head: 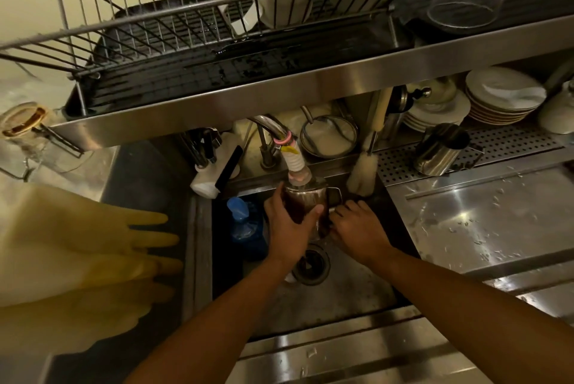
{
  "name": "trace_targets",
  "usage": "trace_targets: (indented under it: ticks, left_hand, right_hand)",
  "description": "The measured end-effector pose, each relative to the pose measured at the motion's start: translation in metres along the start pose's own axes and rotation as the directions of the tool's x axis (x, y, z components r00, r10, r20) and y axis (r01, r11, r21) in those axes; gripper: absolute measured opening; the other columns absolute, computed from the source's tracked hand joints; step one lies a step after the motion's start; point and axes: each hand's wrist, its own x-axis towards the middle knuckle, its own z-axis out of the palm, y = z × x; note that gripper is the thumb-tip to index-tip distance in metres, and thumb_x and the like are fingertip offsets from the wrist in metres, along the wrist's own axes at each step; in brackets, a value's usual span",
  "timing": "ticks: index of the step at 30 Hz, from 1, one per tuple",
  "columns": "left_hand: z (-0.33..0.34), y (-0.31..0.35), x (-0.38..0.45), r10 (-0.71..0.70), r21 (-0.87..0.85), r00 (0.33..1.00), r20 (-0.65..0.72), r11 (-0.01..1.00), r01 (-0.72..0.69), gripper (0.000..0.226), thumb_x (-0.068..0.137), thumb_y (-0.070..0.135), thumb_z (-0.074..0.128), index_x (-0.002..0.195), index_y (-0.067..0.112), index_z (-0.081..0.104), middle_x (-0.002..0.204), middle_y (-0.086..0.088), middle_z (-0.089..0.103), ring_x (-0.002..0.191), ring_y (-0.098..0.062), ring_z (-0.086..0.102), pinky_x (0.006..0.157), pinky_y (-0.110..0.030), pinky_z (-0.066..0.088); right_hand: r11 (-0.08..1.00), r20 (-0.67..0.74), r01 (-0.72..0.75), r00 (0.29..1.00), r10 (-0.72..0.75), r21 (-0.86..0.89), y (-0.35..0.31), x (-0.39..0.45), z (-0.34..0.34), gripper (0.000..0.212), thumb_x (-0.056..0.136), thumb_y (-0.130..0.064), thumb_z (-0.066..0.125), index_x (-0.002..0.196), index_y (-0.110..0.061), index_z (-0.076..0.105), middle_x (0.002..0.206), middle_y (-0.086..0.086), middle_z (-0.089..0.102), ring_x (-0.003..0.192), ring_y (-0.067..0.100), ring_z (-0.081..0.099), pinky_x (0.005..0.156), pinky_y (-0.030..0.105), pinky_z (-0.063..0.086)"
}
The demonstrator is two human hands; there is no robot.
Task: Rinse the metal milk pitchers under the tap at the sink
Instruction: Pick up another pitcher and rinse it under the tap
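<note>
My left hand (287,228) grips a metal milk pitcher (306,202) around its body and holds it directly under the tap's white ribbed nozzle (296,164), above the sink basin (348,287). My right hand (357,228) is at the pitcher's handle side, fingers curled against the handle and lower wall. The nozzle's end sits at the pitcher's mouth. A second metal pitcher (441,149) lies tilted on the perforated drain tray (509,144) at the right.
A blue soap bottle (245,225) stands in the sink's left corner, the drain (310,264) below my hands. Yellow rubber gloves (93,247) hang at the left. A bottle brush (363,172), a strainer (329,136) and stacked plates (503,98) sit behind. A steel shelf with a dish rack (217,51) overhangs.
</note>
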Motion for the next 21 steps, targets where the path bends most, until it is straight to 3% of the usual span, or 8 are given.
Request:
trace_targets:
  ticks: [3, 7, 10, 14, 18, 21]
  left_hand:
    - [-0.004, 0.006, 0.011, -0.072, -0.019, 0.997, 0.002, 0.997, 0.072, 0.096, 0.071, 0.05, 0.077, 0.15, 0.028, 0.027, 0.147, -0.003, 0.035, 0.133, -0.017, 0.039, 0.111, -0.04, 0.036]
    - [-0.017, 0.013, 0.024, -0.15, -0.081, 0.975, 0.165, 0.983, 0.165, 0.083, 0.069, 0.039, 0.083, 0.141, 0.023, 0.044, 0.136, -0.003, 0.057, 0.126, -0.02, 0.053, 0.107, -0.043, 0.044]
    - [-0.026, 0.012, 0.025, -0.179, -0.106, 0.969, 0.17, 0.974, 0.199, 0.091, 0.063, 0.046, 0.085, 0.141, 0.024, 0.044, 0.136, 0.0, 0.057, 0.124, -0.019, 0.055, 0.106, -0.042, 0.046]
    - [-0.035, 0.011, 0.022, -0.115, -0.071, 0.967, 0.228, 0.988, 0.134, 0.107, 0.052, 0.052, 0.088, 0.145, 0.028, 0.039, 0.14, 0.004, 0.054, 0.128, -0.014, 0.051, 0.109, -0.042, 0.042]
    - [-0.039, 0.012, 0.02, -0.104, -0.055, 0.964, 0.246, 0.991, 0.122, 0.112, 0.05, 0.049, 0.09, 0.146, 0.026, 0.037, 0.144, 0.002, 0.049, 0.131, -0.015, 0.048, 0.111, -0.043, 0.041]
    - [-0.041, 0.014, 0.016, -0.121, -0.057, 0.951, 0.283, 0.988, 0.142, 0.117, 0.054, 0.032, 0.093, 0.15, 0.021, 0.027, 0.143, 0.006, 0.045, 0.129, -0.018, 0.049, 0.108, -0.045, 0.044]
  right_hand:
    - [0.987, -0.036, 0.015, 0.999, -0.01, 0.161, -0.003, 0.002, -0.005, 0.022, 0.078, -0.031, 0.065, 0.095, -0.017, 0.065, 0.094, 0.005, 0.066, 0.087, 0.023, 0.061, 0.076, 0.036, 0.049]
    - [0.891, -0.077, -0.006, 0.996, 0.047, 0.454, -0.014, 0.012, -0.019, 0.021, 0.085, -0.026, 0.058, 0.104, -0.019, 0.058, 0.099, -0.001, 0.054, 0.091, 0.015, 0.049, 0.075, 0.026, 0.041]
    - [0.86, -0.057, 0.002, 0.998, 0.031, 0.51, -0.016, 0.017, -0.026, 0.016, 0.088, -0.026, 0.058, 0.103, -0.022, 0.056, 0.098, -0.005, 0.051, 0.091, 0.012, 0.049, 0.075, 0.023, 0.04]
    - [0.838, -0.051, -0.014, 0.997, 0.05, 0.546, -0.015, 0.016, -0.029, 0.01, 0.089, -0.026, 0.057, 0.094, -0.019, 0.053, 0.091, -0.007, 0.046, 0.083, 0.011, 0.048, 0.068, 0.024, 0.039]
    - [0.575, 0.116, -0.262, 0.953, 0.279, 0.775, -0.02, 0.028, -0.035, 0.016, 0.091, -0.033, 0.06, 0.087, -0.018, 0.058, 0.082, -0.002, 0.059, 0.076, 0.012, 0.057, 0.066, 0.026, 0.045]
    - [0.419, 0.332, -0.492, 0.855, 0.399, 0.763, -0.02, 0.036, -0.039, 0.025, 0.092, -0.043, 0.056, 0.085, -0.019, 0.059, 0.084, 0.0, 0.062, 0.082, 0.016, 0.06, 0.072, 0.03, 0.046]
